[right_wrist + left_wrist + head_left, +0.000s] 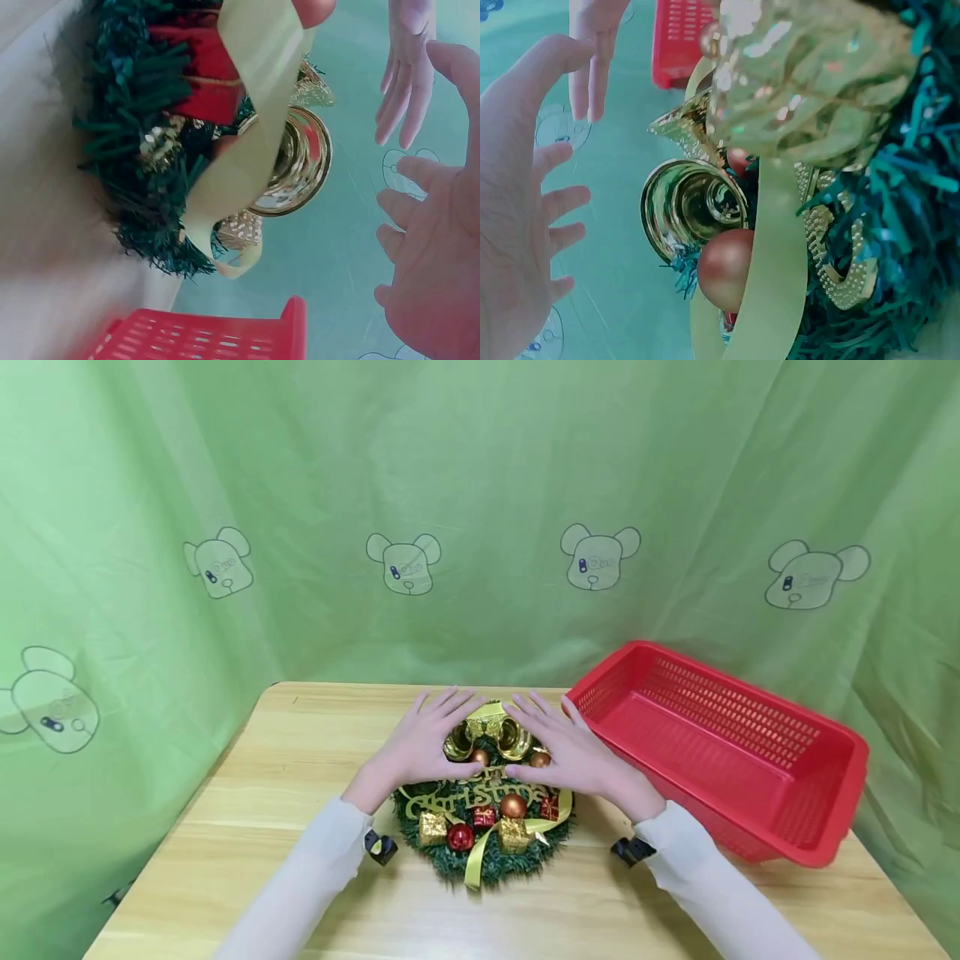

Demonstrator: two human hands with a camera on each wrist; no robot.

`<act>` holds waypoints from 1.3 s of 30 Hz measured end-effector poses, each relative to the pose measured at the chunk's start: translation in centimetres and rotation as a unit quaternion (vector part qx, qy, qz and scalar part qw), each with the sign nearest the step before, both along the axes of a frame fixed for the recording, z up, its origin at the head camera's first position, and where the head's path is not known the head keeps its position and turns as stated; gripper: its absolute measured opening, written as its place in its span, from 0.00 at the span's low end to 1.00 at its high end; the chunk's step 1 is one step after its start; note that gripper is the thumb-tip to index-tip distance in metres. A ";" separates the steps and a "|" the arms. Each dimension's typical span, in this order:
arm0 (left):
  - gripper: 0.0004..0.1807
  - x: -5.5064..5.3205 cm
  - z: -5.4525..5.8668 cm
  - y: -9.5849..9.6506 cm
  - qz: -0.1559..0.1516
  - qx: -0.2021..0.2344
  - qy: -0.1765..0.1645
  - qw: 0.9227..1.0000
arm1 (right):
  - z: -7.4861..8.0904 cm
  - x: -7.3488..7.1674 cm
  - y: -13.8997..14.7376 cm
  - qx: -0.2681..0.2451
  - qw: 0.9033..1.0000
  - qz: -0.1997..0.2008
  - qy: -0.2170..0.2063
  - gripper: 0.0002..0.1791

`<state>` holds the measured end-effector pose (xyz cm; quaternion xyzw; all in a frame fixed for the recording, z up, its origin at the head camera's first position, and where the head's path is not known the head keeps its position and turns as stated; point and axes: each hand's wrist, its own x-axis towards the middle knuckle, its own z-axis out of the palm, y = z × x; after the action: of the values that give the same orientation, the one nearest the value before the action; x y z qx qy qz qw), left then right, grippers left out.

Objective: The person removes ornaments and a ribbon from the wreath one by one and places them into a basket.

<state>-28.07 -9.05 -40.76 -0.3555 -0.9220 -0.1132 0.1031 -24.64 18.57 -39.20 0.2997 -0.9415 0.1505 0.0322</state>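
Head shows 2 bells [516, 741]; right wrist, 1.

Head looks down; close wrist views share wreath [486, 803].

Draped, creased green fabric curtain [480, 452] across the background, outlined round-eared cartoon heads [407, 568] printed on it, pale wood-grain tabletop [307, 752] before it, soft light.

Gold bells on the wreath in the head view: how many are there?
2: one gold bell near the top of the wreath, by the left hand; another bell to its right, by the right hand. The hands may hide others.
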 end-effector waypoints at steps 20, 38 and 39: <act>0.56 -4.3 -4.3 -4.6 0.041 0.169 -0.142 0.974 | 2.6 -0.3 1.9 0.051 0.996 0.047 0.057 0.47; 0.52 -4.0 -4.0 -6.8 0.027 0.186 -0.231 0.955 | 0.1 -0.6 2.1 0.089 0.982 0.100 0.134 0.30; 0.53 -3.8 -3.9 -7.0 0.024 0.182 -0.236 0.954 | 0.0 -0.6 2.1 0.092 0.981 0.103 0.138 0.29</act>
<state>-31.91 -16.10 -44.62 -0.2713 -0.8924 -0.3567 -0.0514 -25.22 20.66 -39.22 0.4144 -0.9020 0.0231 0.1187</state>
